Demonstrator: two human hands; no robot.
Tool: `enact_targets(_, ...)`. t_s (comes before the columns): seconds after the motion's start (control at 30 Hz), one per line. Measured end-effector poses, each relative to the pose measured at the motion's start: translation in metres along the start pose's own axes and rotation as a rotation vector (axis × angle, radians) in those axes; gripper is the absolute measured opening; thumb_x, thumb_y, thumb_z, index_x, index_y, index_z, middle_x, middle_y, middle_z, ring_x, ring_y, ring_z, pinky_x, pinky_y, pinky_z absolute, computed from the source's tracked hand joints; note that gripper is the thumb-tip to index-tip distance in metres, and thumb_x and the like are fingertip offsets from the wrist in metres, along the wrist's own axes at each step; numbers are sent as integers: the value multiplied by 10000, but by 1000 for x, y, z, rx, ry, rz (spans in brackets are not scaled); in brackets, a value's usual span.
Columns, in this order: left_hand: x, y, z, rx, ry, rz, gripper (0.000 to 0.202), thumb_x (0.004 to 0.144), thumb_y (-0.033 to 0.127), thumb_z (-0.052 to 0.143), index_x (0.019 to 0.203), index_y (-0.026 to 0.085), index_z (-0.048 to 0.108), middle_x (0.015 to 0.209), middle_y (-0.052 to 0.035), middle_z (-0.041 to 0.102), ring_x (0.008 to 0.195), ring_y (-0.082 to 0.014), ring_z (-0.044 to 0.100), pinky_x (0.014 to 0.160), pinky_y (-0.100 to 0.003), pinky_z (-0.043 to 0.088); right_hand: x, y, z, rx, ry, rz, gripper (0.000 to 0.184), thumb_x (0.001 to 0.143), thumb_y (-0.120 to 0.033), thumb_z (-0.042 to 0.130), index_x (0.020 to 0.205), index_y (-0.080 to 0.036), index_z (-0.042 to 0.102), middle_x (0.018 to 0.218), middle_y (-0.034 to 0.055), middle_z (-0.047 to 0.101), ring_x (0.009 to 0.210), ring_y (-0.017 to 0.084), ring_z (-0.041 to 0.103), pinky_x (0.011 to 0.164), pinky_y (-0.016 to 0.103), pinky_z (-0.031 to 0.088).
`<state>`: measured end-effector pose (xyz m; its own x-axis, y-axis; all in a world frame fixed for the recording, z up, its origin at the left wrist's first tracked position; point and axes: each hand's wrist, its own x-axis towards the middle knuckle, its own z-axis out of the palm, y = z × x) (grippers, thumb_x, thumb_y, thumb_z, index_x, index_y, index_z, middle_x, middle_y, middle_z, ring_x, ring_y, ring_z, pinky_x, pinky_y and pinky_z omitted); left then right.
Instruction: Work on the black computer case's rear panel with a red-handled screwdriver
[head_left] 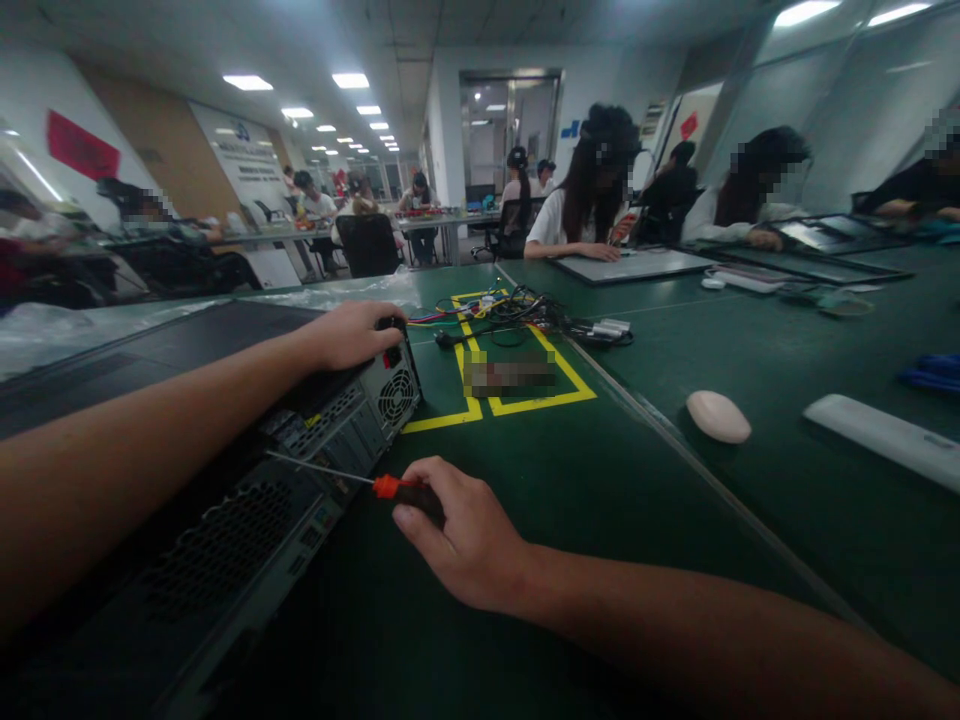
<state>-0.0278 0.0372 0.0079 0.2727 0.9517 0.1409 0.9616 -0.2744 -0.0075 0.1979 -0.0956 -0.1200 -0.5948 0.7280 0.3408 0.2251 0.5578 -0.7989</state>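
A black desktop computer case point(217, 335) lies on its side at the left, its rear panel with a fan grille point(396, 394) and ports facing me. My left hand point(349, 335) rests on the far corner of the case, its fingers bent over the edge. In my right hand point(469, 530) is a screwdriver point(386, 487) with a red and black handle, the fingers wrapped round it. The long metal shaft points left, and its tip is at the rear panel's upper edge. Whether the tip sits in a screw is too small to tell.
A tangle of cables point(525, 315) lies beyond the case, near yellow tape point(544, 403) on the green table point(600, 480). To the right are a pale computer mouse point(718, 416) and a long white bar point(885, 440). Across the table, people work on flat panels point(634, 265).
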Motion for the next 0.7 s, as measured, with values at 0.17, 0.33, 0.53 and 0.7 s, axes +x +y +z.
enact_targets(0.17, 1, -1, 1, 7, 4, -7, 648, 869, 482, 383, 1355, 157, 663, 1328, -123, 708, 1201, -301, 656, 1058, -386, 479, 0, 0, -1, 5, -1, -17, 149, 989, -315, 587, 1098, -213, 593, 954, 25, 673, 808, 184, 630, 713, 319, 444)
enact_targets(0.33, 2, -5, 2, -5, 2, 12, 636, 862, 475, 406, 1342, 157, 673, 1328, -115, 712, 1201, -300, 656, 1069, -383, 476, 0, 0, 0, 2, 8, -34, 168, 1005, -326, 564, 1117, -206, 601, 966, 33, 675, 824, 189, 636, 721, 324, 451)
enact_targets(0.53, 1, -3, 2, -4, 16, 1, 645, 863, 489, 397, 1341, 157, 675, 1299, -119, 722, 1173, -311, 669, 1036, -394, 492, -1, 3, 0, -26, 20, -45, 201, 1025, -342, 555, 1152, -201, 621, 1023, 49, 679, 879, 199, 646, 753, 334, 471)
enact_targets(0.7, 1, -2, 0, 6, -2, 2, 640, 862, 478, 403, 1346, 158, 672, 1319, -121, 715, 1184, -311, 666, 1044, -397, 490, -1, 4, 1, -37, 34, -70, 203, 1040, -328, 539, 1160, -194, 633, 1016, 51, 678, 874, 194, 643, 755, 332, 474)
